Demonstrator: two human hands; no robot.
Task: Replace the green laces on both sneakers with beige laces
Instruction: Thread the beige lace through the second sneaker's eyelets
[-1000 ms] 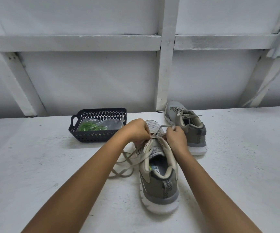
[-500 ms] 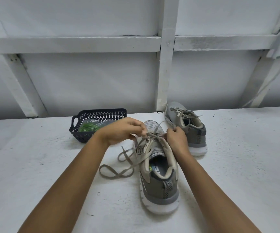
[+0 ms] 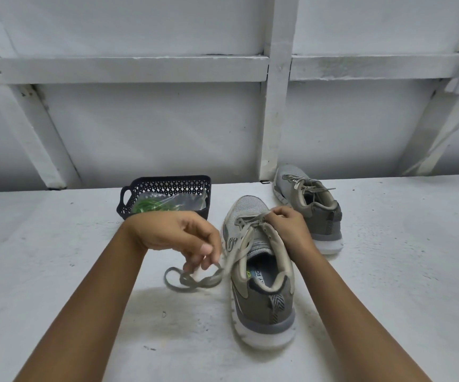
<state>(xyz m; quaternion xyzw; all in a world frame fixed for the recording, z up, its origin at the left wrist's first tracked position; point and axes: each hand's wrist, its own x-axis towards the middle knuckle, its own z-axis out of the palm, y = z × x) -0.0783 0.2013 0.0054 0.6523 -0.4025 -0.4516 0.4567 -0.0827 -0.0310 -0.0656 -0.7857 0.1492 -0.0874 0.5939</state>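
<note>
The near sneaker [image 3: 261, 274] is set on the white table [image 3: 388, 271], its beige lace [image 3: 192, 281] pinched by the left hand [image 3: 178, 238] beside it and by the right hand [image 3: 286, 227] at the eyelets; the second sneaker [image 3: 311, 205] and a black basket [image 3: 167, 184] of bagged green laces [image 3: 151, 205] are placed behind; "Y FO" is read on the insole.

place: plain workbench | cues: white-painted table [image 3: 57, 244], cross-braced panel wall [image 3: 145, 128]
</note>
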